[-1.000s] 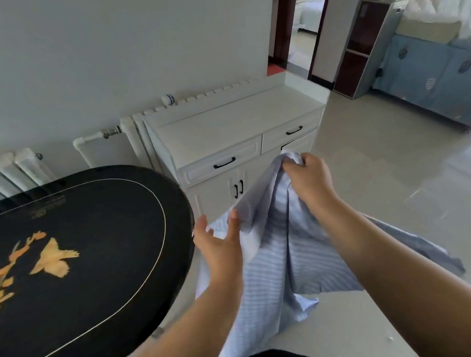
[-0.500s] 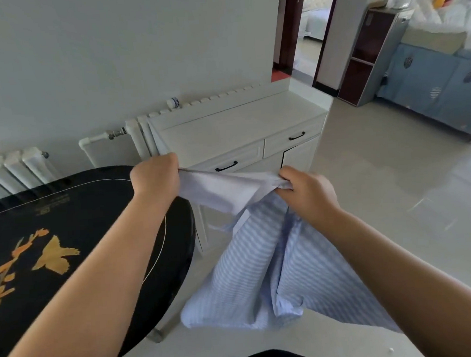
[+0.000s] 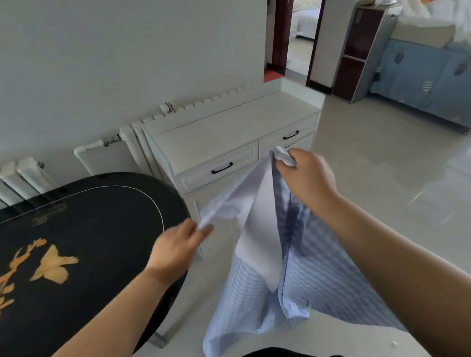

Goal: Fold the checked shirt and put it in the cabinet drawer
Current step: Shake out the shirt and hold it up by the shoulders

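Right hand [image 3: 307, 179], head view: fingers curled round a bunched upper edge of the checked shirt [image 3: 265, 260], held up in front of the white cabinet [image 3: 225, 134], level with its drawer fronts. Left hand [image 3: 175, 246]: lower and to the left of the cabinet's front, beside the rounded end of the black bench [image 3: 92, 216]; thumb and fingertips pinch a corner of the same shirt, whose white inner face runs taut between the two hands. The remainder of the shirt, pale blue with fine lines, hangs loose below both hands, in front of the cabinet doors and above the pale floor [image 3: 383, 196]; whether its hem touches the floor cannot be told. Both cabinet drawers are closed, the left drawer [image 3: 220, 171] and right drawer [image 3: 287, 137] each carrying a dark handle. A white radiator [image 3: 14, 180] stands against the wall to the left of the cabinet and runs on behind it. The bench bears an orange floral and bird design on its top.
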{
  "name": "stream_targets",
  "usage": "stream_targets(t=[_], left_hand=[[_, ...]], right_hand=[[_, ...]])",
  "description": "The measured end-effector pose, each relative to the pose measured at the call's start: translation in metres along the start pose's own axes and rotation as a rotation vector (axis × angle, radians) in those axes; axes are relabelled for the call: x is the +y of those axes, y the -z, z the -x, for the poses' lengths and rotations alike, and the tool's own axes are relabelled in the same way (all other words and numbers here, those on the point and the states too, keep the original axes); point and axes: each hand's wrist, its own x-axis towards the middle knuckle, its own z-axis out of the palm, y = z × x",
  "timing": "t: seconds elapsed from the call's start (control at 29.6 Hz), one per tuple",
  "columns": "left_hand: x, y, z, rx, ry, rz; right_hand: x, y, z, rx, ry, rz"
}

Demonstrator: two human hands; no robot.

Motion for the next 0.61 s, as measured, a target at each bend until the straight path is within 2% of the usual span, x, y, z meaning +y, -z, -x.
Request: stream_targets(t=[0.1,0.2,0.27,0.37,0.44,0.61], left_hand=[[0.031,-0.005,0.008,-0.188,-0.032,0.006],[0.062,-0.007,0.008,-0.223,0.035,0.135],[0.087,-0.003,0.001,-0.295,0.203,0.229],[0.12,0.004,-0.017,-0.587,0.591,0.566],[0.131,-0.002,-0.029,-0.557,0.729,0.654],[0.109,-0.025,-0.029,-0.296,0.843,0.55]], right_hand=[[-0.006,-0.006,-0.001,-0.031,0.008,0.014],[-0.012,-0.013,-0.002,-0.04,-0.04,-0.02],[-0.014,-0.017,-0.003,-0.048,-0.111,-0.108],[-0.022,-0.026,-0.001,-0.053,-0.202,-0.234],[-0.029,-0.031,0.003,-0.061,-0.215,-0.283],[-0.03,-0.03,0.005,-0.035,-0.242,-0.404]])
